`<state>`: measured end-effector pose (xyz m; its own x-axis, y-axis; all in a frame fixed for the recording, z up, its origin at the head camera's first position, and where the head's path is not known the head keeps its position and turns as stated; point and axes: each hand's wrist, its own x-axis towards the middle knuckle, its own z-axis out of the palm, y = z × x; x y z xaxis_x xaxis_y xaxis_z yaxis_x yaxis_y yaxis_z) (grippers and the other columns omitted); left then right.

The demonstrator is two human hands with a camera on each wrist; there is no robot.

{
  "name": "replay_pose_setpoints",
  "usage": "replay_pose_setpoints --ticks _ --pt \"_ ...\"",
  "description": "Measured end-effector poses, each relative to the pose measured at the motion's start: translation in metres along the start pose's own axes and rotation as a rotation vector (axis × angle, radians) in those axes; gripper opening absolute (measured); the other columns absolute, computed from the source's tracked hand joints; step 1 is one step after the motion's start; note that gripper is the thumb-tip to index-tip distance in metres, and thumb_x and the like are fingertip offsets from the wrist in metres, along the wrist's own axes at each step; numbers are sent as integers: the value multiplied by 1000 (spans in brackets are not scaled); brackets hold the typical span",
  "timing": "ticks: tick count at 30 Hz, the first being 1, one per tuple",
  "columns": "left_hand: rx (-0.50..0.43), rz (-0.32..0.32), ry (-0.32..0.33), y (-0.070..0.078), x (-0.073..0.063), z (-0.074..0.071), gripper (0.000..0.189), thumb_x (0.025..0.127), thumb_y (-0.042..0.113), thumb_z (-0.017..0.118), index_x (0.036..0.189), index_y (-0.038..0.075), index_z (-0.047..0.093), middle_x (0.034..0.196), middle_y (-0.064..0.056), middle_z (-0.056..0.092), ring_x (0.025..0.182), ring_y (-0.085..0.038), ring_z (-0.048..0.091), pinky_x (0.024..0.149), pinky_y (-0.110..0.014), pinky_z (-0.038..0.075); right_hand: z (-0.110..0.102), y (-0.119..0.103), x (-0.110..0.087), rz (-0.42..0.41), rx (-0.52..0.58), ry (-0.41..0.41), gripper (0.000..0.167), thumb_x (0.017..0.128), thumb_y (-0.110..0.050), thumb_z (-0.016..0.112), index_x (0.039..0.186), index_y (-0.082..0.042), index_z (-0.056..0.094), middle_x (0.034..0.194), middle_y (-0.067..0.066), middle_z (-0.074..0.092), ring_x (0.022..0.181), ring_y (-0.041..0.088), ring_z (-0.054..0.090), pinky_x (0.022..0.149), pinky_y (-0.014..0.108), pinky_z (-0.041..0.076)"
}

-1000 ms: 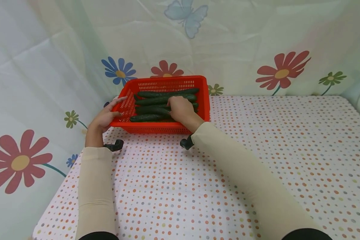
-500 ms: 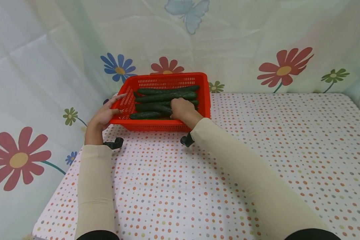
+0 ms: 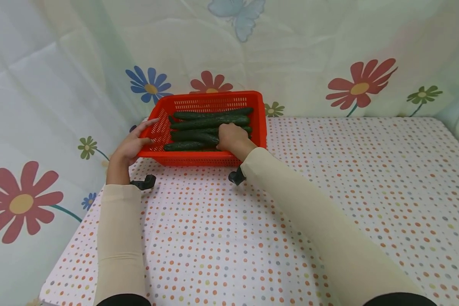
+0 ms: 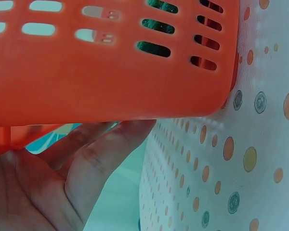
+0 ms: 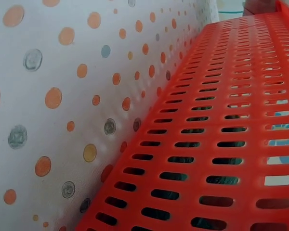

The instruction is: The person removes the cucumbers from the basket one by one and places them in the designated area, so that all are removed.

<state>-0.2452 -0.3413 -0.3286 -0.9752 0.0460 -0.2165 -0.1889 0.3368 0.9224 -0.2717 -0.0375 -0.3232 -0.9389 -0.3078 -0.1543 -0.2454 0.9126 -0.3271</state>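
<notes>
A red slotted plastic basket (image 3: 191,160) stands at the back of the table, with several dark green cucumbers (image 3: 202,123) lying lengthwise inside. At its left end my left hand (image 3: 129,146) holds the rim, thumb and fingers spread over it. The left wrist view shows this palm and thumb (image 4: 106,154) against the basket's edge. My right hand (image 3: 234,139) reaches over the front rim into the basket, its curled fingers gripping a cucumber in the front part. Its fingertips are hidden among the cucumbers. In the right wrist view the basket's front wall (image 5: 197,120) hides that hand.
A white tablecloth (image 3: 199,238) with coloured dots covers the table. Behind and to the left hangs a pale curtain (image 3: 290,63) printed with flowers and a butterfly. Black wrist camera mounts (image 3: 145,182) stick out below both hands, near the basket's front.
The head view has tilted slightly, so the scene sits a little higher. My right hand has shifted slightly right among the cucumbers; my left hand stays on the basket's rim.
</notes>
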Motion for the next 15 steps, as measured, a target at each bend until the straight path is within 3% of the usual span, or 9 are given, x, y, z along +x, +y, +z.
replay_pose_setpoints --ticks 15 --pt "-37 -1 -4 0 2 1 67 98 2 46 152 39 31 157 -12 24 130 -35 42 75 -24 59 -4 0 1 10 8 -14 33 85 -29 74 109 -8 65 96 7 65 83 24 60 76 38 58"
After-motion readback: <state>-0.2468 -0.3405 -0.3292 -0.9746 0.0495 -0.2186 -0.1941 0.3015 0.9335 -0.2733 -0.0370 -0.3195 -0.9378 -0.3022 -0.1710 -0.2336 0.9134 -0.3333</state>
